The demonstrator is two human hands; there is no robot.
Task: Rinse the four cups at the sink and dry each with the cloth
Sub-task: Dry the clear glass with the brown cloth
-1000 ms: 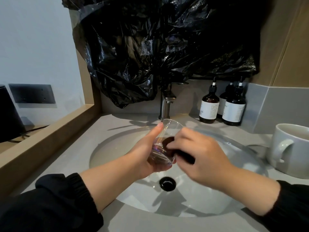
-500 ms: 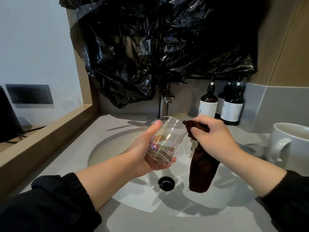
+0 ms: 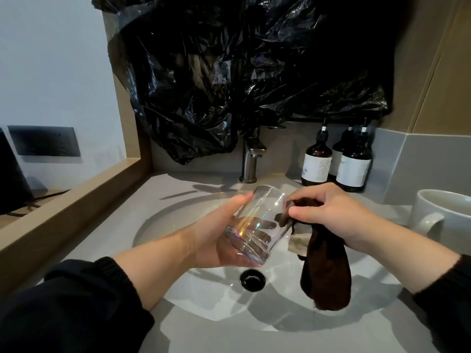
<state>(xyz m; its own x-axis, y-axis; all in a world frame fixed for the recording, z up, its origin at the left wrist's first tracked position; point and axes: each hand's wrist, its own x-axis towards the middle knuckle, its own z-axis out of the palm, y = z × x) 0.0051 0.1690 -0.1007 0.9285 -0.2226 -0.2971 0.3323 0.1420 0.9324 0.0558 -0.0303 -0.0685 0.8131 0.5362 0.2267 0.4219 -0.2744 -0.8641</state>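
Clear glass cup (image 3: pixel 258 221) sits tilted over the sink (image 3: pixel 165 225), and I've got my left grip (image 3: pixel 216 240) wrapped around its lower half. My right grip (image 3: pixel 328 215) pinches the brown cloth (image 3: pixel 326 273) just beside the cup, the rest dangling into the basin. A white mug (image 3: pixel 451 215) stands on the tabletop (image 3: pixel 158 197), far right.

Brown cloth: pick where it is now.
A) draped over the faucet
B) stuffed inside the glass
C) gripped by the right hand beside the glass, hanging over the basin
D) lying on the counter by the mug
C: the right hand grips the cloth beside the glass, its tail hanging over the basin.
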